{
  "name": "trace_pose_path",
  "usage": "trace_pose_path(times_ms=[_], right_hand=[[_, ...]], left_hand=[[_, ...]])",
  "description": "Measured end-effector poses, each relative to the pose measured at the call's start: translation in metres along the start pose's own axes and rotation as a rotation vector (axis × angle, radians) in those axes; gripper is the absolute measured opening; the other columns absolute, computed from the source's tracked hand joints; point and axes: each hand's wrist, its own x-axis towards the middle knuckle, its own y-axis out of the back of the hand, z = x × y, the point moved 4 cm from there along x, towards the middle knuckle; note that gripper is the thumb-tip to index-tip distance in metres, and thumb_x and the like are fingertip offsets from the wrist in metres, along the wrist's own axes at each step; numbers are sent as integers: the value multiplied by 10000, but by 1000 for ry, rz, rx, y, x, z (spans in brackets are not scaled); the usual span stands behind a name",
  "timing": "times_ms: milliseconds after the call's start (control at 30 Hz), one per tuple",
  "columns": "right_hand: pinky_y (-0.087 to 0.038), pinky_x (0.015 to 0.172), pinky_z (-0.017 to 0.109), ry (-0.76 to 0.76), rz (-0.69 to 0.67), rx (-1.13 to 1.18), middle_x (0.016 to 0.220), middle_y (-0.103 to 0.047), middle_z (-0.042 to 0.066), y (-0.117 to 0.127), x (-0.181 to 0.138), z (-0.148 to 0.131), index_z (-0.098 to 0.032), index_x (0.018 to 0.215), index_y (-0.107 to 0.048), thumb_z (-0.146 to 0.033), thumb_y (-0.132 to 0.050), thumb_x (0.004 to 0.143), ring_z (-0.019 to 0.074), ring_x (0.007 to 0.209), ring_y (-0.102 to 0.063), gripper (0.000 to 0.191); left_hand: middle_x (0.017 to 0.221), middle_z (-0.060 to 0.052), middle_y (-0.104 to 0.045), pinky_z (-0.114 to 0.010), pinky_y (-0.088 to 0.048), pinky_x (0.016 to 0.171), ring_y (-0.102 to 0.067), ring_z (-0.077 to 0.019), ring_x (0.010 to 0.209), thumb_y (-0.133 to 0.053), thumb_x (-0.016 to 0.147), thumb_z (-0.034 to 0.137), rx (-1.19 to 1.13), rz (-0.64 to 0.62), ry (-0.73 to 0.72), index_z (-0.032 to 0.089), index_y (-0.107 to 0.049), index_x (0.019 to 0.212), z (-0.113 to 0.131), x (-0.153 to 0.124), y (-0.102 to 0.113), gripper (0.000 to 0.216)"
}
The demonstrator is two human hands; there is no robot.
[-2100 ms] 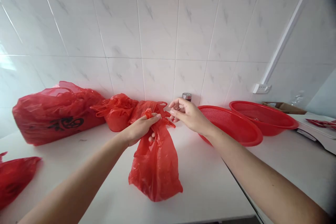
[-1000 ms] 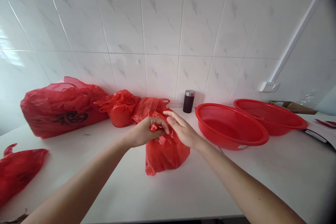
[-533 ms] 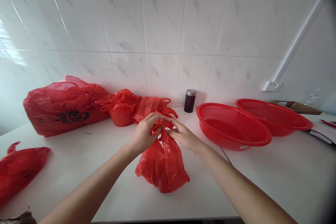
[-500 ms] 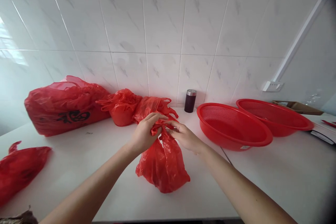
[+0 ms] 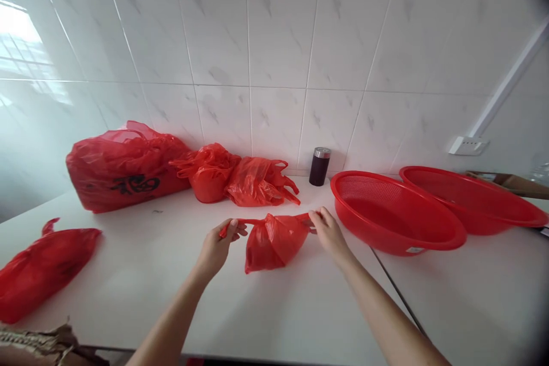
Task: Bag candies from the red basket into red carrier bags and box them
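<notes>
A small red plastic bag [image 5: 270, 242] with something in it sits on the white counter [image 5: 141, 274] in the middle. My left hand [image 5: 219, 241] pinches its left handle, which is stretched out to the left. My right hand [image 5: 328, 230] pinches the right handle, pulled out to the right. Both handles are taut and the two hands are well apart.
Behind stand two more small red bags [image 5: 240, 180], a big red bag with black writing [image 5: 124, 167], and a dark jar with a metal lid [image 5: 319, 166]. Two red colanders [image 5: 398, 223] lie to the right. Another red bag [image 5: 43, 266] lies at the left edge.
Half a second ago both hands were together at the bag's top; now they have drawn apart sideways, stretching the handles out. The bag sits lower and flatter. The camera has turned a little to the left.
</notes>
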Motion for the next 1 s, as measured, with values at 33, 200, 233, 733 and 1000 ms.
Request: trace_pose_path(times_ms=[33, 200, 233, 733, 1000], right_hand=[[-456, 666, 336, 43, 25, -56, 765, -607, 7, -5, -1, 0, -248, 751, -382, -536, -484, 841, 200, 718, -597, 319], [-441, 691, 338, 168, 50, -227, 858, -623, 16, -40, -6, 2, -265, 882, -360, -549, -529, 820, 230, 793, -613, 336], [-437, 675, 337, 156, 44, -252, 840, -619, 12, -46, -5, 5, -266, 889, -353, -541, -532, 817, 233, 771, -612, 336], [-474, 696, 320, -71, 62, -71, 821, -594, 10, -51, 39, 71, -260, 839, -384, -363, -538, 770, 203, 764, -600, 197], [-400, 622, 273, -131, 159, -207, 821, -587, -15, -51, 36, 82, -257, 862, -380, -301, -489, 771, 182, 723, -578, 148]], left_hand=[[906, -80, -684, -353, -469, 864, -618, -215, 888, -413, 877, 601, -5, 72, 0, 177, -632, 885, -3, -1, -4, 478], [1000, -69, -664, -337, -474, 808, -623, -226, 931, -282, 917, 590, 39, 289, 3, 230, -557, 932, -4, 2, -33, 453], [974, -61, -663, -326, -474, 782, -625, -220, 906, -249, 929, 575, 82, 300, 4, 238, -534, 932, -3, 4, -40, 441], [844, -53, -680, -293, -314, 595, -602, -222, 711, -385, 898, 267, 660, 78, 51, 267, -508, 929, -33, 67, -71, 127], [832, -43, -698, -291, -317, 574, -615, -225, 693, -391, 864, 231, 834, 27, 122, 275, -506, 950, -50, 76, -71, 151]])
